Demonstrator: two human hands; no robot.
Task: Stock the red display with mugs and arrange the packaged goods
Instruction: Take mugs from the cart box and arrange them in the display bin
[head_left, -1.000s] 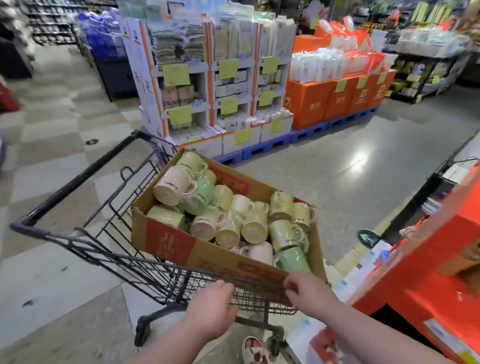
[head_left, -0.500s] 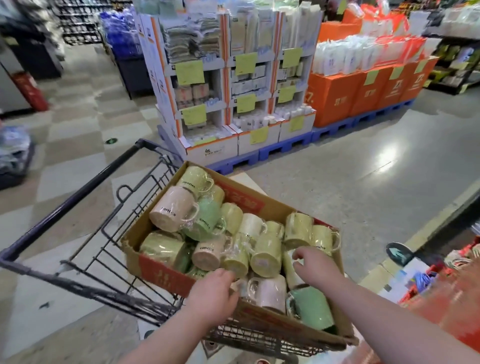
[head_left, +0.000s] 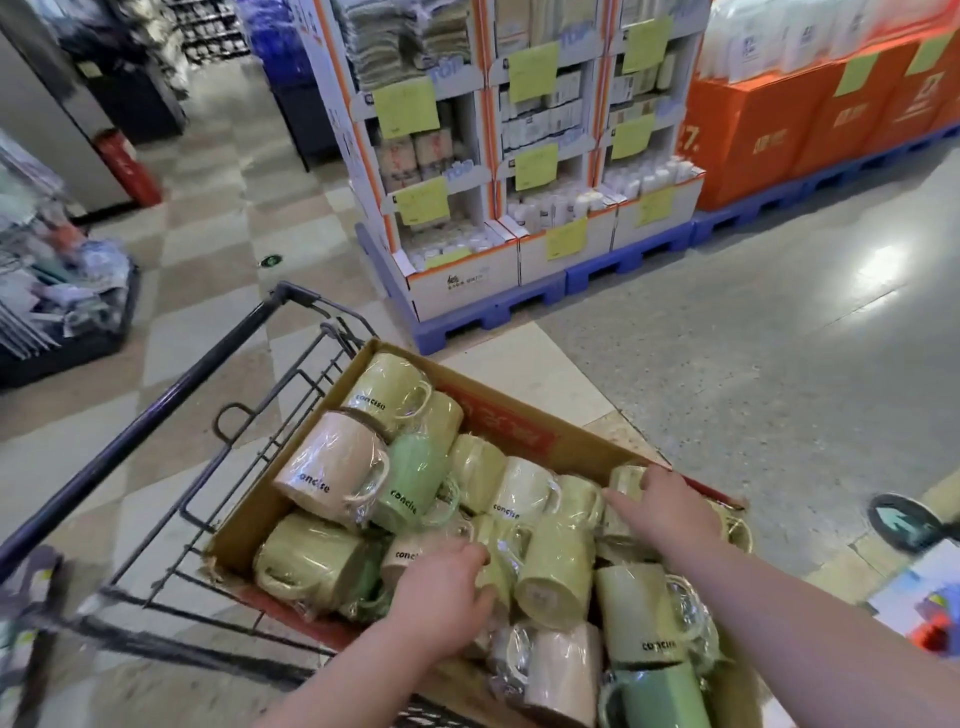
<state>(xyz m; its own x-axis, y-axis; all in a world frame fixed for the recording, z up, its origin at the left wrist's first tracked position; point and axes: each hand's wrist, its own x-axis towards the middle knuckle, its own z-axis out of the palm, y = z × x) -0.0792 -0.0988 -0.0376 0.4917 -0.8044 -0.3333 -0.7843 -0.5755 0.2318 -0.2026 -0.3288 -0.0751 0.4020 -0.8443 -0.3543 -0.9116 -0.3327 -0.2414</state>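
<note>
A cardboard box sits in a black wire shopping cart and holds several plastic-wrapped mugs lying on their sides. Among them are a pink mug, a green mug and a yellow-green mug. My left hand is inside the box near its front edge, fingers curled round a pale mug. At the box's right side, my right hand lies over a yellow mug with its fingers spread. The red display is out of view.
White cardboard shelf displays with yellow price tags stand on blue pallets ahead. Orange boxes stand to their right. A red fire extinguisher is at the far left by a rack of goods. Grey floor stretches to the right.
Both hands have gone from the box's front edge into the box and onto the mugs. The view has tilted down and swung left, and the red display has left the frame.
</note>
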